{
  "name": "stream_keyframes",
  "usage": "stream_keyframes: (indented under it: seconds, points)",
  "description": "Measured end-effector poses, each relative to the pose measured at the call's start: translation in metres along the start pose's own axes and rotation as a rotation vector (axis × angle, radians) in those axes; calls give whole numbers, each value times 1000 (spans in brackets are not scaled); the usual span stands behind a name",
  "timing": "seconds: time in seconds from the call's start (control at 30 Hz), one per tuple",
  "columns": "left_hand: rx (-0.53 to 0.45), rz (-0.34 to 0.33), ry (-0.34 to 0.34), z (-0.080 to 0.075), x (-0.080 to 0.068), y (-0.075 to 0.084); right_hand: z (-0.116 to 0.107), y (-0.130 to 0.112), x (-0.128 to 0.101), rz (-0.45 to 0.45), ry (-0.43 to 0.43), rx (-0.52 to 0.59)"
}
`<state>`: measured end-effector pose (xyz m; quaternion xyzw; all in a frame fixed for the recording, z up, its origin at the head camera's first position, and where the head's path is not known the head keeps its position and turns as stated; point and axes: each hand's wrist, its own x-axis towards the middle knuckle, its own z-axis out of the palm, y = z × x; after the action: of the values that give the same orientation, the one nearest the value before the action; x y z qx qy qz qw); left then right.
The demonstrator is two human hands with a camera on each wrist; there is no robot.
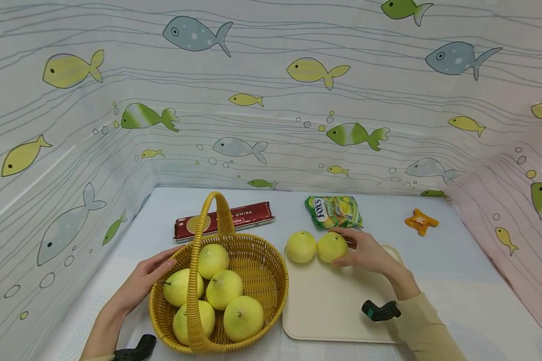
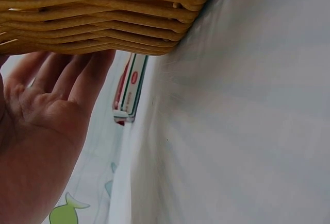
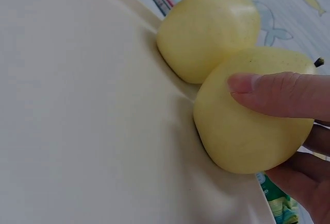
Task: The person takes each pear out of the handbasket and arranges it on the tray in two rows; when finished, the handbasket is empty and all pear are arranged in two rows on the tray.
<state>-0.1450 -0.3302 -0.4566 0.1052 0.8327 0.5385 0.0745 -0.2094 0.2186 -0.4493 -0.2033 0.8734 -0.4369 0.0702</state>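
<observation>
Head view shows us a wicker basket (image 1: 257, 281) on the worktop (image 1: 456, 281), holding five yellow pears (image 1: 225, 289) packed together around its upright handle. At three o'clock from the basket, just beside it, lies a cream tray (image 1: 329, 311) carrying two more pears side by side at its far edge. Our right hand (image 1: 366, 253) curls its fingers around the right-hand pear (image 1: 331, 246); the right wrist view confirms this grip, thumb (image 3: 278, 95) pressed on the fruit's skin and fingers beneath, with the left-hand pear (image 1: 300, 246) touching it. Our left hand (image 1: 146, 278) rests at nine o'clock of the basket, fingers straight and laid against the woven wall, as the left wrist view shows. Beyond the basket at twelve o'clock lies a red pasta box (image 1: 223, 220). At twelve o'clock from the tray sits a green candy bag (image 1: 333, 211), and at two o'clock a small orange wrapper (image 1: 420, 221).
</observation>
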Motion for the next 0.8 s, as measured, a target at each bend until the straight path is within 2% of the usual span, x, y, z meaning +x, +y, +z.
stream_keyframes:
  seconds: [0.4, 0.67, 0.8]
  points:
    - [-2, 7, -2, 1, 1, -1, -2, 2, 1, 22, -26, -27]
    - [-15, 54, -13, 1, 1, -2, -2, 0, -1, 25, -35, -7]
    - [-16, 57, -15, 0, 1, -2, -3, -2, -1, 18, -29, -6]
